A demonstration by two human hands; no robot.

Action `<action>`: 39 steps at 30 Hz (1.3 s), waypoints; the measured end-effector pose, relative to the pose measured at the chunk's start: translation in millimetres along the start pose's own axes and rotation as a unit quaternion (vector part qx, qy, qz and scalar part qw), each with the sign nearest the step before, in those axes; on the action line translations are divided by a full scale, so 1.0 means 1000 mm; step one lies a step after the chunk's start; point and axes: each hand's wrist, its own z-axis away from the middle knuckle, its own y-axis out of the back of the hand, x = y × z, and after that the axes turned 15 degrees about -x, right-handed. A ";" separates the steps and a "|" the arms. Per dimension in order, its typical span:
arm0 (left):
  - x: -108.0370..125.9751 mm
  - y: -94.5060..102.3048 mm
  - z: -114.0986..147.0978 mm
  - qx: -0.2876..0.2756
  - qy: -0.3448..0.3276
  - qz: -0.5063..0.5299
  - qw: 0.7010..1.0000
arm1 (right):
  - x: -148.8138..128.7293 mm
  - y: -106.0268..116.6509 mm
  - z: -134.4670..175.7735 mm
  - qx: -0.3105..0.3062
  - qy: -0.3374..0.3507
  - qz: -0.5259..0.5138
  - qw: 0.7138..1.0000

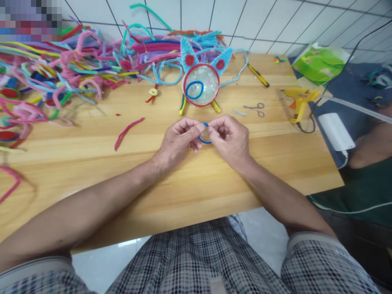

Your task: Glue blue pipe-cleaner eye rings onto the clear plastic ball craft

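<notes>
Blue loop [204, 141] is pinched by left hand [180, 136] and right hand [231, 138].

Left hand [183, 136] and right hand [230, 138] nearly together — both in pinch grips

Grips: 2 (L grip [183, 136], R grip [230, 136]). Blue loops [205, 142]: 2, i.e. 1 held, 1 on red-rimmed disc [210, 79]. Discs like that: 1. Lt-blue ears [186, 49]: 2, w/ 1 red dot [190, 61] ea. Yel/grn legs [182, 107]: 2. Scissors [259, 109]: 1 pr. Yel cutter [258, 75]: 1. Glue gun [299, 104]: 1. Wht box [336, 131]: 1. Grn pkt [320, 64]: 1. Dk-pink twist [127, 134] nr L grip: 1. Tabletop [147, 196]: 1. Fuzzy stems [88, 61], piled: lots, can't ct.
</notes>
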 end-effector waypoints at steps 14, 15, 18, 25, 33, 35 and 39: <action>-0.001 0.000 -0.002 0.017 0.007 -0.006 1.000 | -0.003 0.001 0.000 -0.006 -0.013 0.015 1.000; -0.001 0.000 -0.002 0.020 0.008 -0.005 1.000 | -0.003 0.001 0.000 -0.007 -0.012 0.017 1.000; 0.000 -0.001 -0.003 0.026 0.015 -0.003 1.000 | -0.004 0.002 0.000 -0.009 -0.003 0.018 1.000; -0.001 0.001 -0.003 0.011 0.008 0.003 1.000 | -0.003 0.002 0.001 -0.014 -0.002 0.016 1.000; -0.001 0.002 -0.003 0.012 0.014 -0.014 1.000 | -0.001 0.003 0.001 -0.020 0.011 0.030 0.999; 0.000 0.002 -0.003 0.009 0.013 -0.015 1.000 | 0.000 0.003 0.001 -0.022 0.022 0.029 0.999; 0.001 0.001 -0.003 0.008 0.010 -0.019 1.000 | 0.000 0.004 0.001 -0.030 0.019 0.036 0.999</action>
